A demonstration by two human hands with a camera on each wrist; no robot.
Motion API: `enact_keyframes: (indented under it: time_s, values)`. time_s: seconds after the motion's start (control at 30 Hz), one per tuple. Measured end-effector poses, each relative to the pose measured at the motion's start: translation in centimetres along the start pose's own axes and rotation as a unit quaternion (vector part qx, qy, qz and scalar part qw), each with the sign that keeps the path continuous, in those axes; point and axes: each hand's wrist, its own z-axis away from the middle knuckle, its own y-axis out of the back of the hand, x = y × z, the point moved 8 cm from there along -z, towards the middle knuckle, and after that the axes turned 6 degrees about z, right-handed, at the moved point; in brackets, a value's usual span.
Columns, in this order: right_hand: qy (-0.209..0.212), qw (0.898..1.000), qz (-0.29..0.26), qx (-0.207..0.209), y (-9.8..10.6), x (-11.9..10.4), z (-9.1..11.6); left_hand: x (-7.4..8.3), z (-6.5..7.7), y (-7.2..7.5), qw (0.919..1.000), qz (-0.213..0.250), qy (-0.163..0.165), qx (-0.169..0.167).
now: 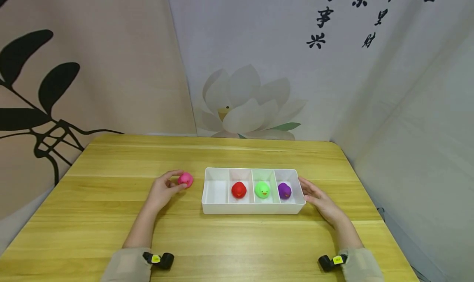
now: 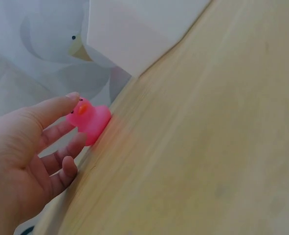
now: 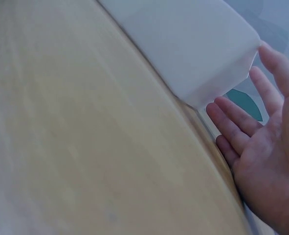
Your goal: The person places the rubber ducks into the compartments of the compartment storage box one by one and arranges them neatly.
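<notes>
My left hand (image 1: 163, 191) holds a pink rubber duck (image 1: 187, 179) between thumb and fingers, left of a white divided tray (image 1: 252, 209). In the left wrist view the duck (image 2: 96, 123) appears down at the tabletop, its orange beak showing. The tray's compartments run in a row: the leftmost has nothing in it, then come a red duck (image 1: 238, 190), a green duck (image 1: 262, 189) and a purple duck (image 1: 284, 190). At the tray's right end, my right hand (image 1: 322, 202) touches the wall with loosely extended fingers, also visible in the right wrist view.
The wooden table (image 1: 237, 245) extends around the tray on all sides. Behind it hangs a pale cloth (image 1: 259, 39) printed with a lotus and dark writing. Each sleeve carries a small black wrist camera, the left camera (image 1: 166, 260) and the right camera (image 1: 326, 263).
</notes>
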Motion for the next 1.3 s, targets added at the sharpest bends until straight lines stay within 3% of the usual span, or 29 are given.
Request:
enact_keyframes:
  time_s: [0.3, 0.57, 0.87, 1.3]
  values:
    - [0.002, 1.0, -0.002, -0.001, -0.14, 0.23, 0.05, -0.18, -0.24, -0.34, 0.9996, -0.026, -0.011, 0.007]
    - [0.036, 0.999, -0.009, -0.012, -0.32, -0.13, 0.06, -0.44, -0.46, -0.4, 0.9988, -0.043, -0.014, 0.021]
    - [0.001, 1.0, -0.007, 0.004, -0.24, -0.06, 0.08, -0.73, -0.41, -0.24, 0.9988, -0.038, -0.001, 0.029]
    - [0.006, 1.0, -0.008, -0.001, -0.21, -0.01, 0.02, 0.02, -0.1, 0.01, 0.9992, -0.015, -0.009, 0.036]
